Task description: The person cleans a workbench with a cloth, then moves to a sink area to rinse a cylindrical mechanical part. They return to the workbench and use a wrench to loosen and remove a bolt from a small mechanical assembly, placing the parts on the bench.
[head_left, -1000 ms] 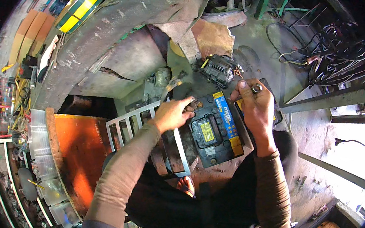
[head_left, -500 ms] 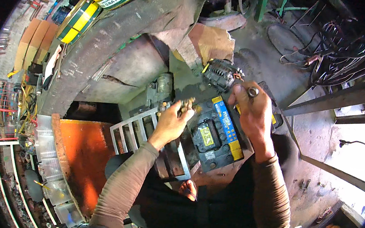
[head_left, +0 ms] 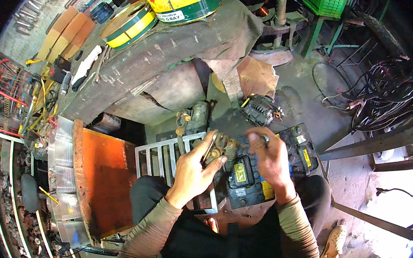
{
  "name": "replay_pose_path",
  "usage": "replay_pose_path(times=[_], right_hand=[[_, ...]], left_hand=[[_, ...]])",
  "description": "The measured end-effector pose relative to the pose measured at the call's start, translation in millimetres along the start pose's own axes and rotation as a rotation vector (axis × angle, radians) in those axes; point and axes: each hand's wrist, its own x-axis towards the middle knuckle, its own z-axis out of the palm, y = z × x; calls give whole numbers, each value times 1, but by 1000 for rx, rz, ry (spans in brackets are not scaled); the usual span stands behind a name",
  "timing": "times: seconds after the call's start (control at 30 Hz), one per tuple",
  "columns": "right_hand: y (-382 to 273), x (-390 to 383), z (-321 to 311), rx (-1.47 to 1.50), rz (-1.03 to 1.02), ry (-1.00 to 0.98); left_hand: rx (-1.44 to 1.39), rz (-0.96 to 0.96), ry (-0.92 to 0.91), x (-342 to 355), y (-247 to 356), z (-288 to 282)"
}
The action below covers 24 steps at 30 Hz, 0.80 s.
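My left hand (head_left: 193,175) is closed on a brass-coloured metal part (head_left: 218,147) with rounded lugs, above a pale metal grid frame (head_left: 156,160). To its right, my right hand (head_left: 274,163) has its fingers curled round a small round metal piece (head_left: 265,138), mostly hidden by the fingers. Below that hand lies a car battery (head_left: 245,192) with a blue and yellow label, and a second battery (head_left: 305,147) sits just right of it. Farther off, an alternator (head_left: 260,109) rests on the floor. A starter motor (head_left: 199,114) stands beyond my left hand.
An orange panel (head_left: 105,176) is at the left, beside a cloth-covered bench (head_left: 185,42) bearing a yellow and green can (head_left: 186,0). Tangled black cables (head_left: 388,97) lie at the far right. Another person's foot in a tan clog (head_left: 336,241) stands at the lower right.
The view has shifted, so the scene sits lower and farther right. My right hand has turned and come nearer my left. Another person's foot has appeared at the lower right.
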Motion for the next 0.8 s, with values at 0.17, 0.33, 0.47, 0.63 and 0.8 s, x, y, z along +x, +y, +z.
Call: replay_pose_path(times=[0.17, 0.33, 0.47, 0.63, 0.8], right_hand=[[-13, -8, 21, 1, 40, -251], [-3, -10, 29, 167, 95, -274], [-17, -12, 24, 313, 222, -335], [-22, -24, 25, -85, 213, -233], [-101, -54, 34, -162, 396, -128]], left_hand=[[-58, -29, 41, -10, 13, 4], [-173, 10, -57, -9, 8, 3], [-846, -262, -285, -11, -6, 0], [-692, -366, -266, -21, 0, -5], [-961, -617, -201, -47, 43, -35]])
